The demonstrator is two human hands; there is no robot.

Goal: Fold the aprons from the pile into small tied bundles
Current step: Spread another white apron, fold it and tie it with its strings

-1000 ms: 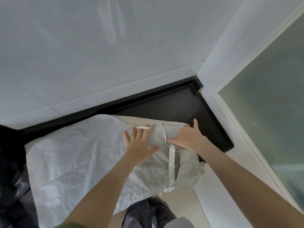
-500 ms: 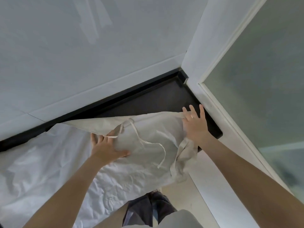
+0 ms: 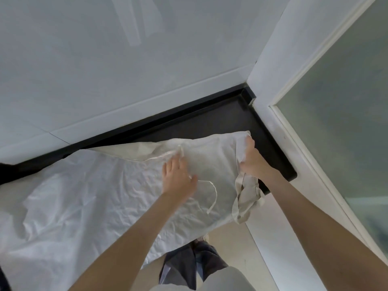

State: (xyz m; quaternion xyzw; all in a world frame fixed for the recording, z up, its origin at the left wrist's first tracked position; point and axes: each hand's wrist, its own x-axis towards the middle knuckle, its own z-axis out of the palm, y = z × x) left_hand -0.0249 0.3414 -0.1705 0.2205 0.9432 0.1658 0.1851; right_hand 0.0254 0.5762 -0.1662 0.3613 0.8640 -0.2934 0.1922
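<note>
Apron [image 3: 212, 158]: cream cloth, spread right of centre in the frame; laid partly on the sheet, partly on the counter's right end; lower right corner is hung over the front edge.
Left hand [image 3: 178, 179]: laid flat on the apron's middle, fingers straight and slightly spread; nothing is gripped.
Right hand [image 3: 252, 162]: fingers are curled round the apron's right edge; cloth is bunched in the grip.
Tie [image 3: 213, 192]: thin, looped loose on the apron, just right of the left hand.
Strap [image 3: 244, 198]: wider, crumpled, hung below the right hand.
Sheet [image 3: 73, 196]: white, creased, spread over the left of the counter.
Counter [image 3: 220, 120]: dark, set against a white wall [image 3: 126, 59], upper centre.
Glass panel [image 3: 336, 112]: frosted, far right.
</note>
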